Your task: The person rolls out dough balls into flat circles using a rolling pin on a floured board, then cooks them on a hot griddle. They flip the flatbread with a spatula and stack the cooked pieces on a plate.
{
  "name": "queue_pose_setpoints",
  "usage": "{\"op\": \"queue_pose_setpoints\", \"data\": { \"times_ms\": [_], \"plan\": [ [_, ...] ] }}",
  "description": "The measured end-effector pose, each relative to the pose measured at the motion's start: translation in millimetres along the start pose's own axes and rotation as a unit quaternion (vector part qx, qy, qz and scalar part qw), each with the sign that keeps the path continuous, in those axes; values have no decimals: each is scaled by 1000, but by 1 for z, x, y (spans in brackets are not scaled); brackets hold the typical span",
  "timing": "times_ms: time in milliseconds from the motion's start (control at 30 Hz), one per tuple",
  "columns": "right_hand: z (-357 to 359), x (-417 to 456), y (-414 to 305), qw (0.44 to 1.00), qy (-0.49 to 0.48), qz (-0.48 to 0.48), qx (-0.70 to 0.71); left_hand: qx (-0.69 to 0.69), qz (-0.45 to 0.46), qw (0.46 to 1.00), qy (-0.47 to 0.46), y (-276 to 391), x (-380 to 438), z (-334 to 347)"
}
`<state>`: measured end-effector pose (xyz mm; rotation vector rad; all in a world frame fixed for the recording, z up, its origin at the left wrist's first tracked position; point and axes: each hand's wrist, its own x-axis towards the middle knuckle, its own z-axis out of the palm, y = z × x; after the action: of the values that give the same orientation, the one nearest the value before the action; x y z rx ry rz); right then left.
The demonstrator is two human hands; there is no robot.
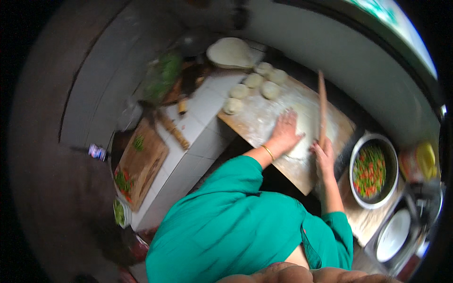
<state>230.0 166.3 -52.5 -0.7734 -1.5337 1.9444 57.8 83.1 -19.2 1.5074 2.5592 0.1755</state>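
My left hand (286, 132) lies flat with its fingers spread on the left edge of a flattened sheet of dough (307, 123). In my right hand (322, 152) is the near end of a wooden rolling pin (322, 102), which points away from me over the right side of the dough. A floured wooden board (254, 120) lies beneath the dough. Several round dough balls (270, 90) sit at the board's far left part. Part of the dough's outline is hard to tell from the flour.
A metal pot (374, 201) of chopped green and red vegetables stands at the right, near a white bowl (393, 235) and a yellow-lidded container (417, 162). At the left, a cutting board (148, 159) with chopped vegetables lies on the white tiled counter (212, 88). A pale rounded thing (230, 53) is at the back.
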Motion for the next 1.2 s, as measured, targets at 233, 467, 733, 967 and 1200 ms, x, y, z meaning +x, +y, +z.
{"op": "queue_pose_setpoints", "data": {
  "times_ms": [233, 467, 733, 967, 1200],
  "plan": [
    [-2, 0, 17, 998, -15, -22, 56, -90, -25, 993, 70, 15, -38, 13],
    [-15, 4, 12, 995, -8, 13, 103, -72, 116, 988, 74, -5, -28, 11],
    [-13, 4, 14, 996, 5, 6, 94, -92, -57, 994, 31, -2, -77, 5],
    [-23, 7, 25, 994, 19, 13, 108, -158, 101, 980, 65, 3, -45, 14],
    [4, 0, 3, 988, 86, 72, 107, -123, -61, 990, 0, -24, -73, -6]
  ]
}}
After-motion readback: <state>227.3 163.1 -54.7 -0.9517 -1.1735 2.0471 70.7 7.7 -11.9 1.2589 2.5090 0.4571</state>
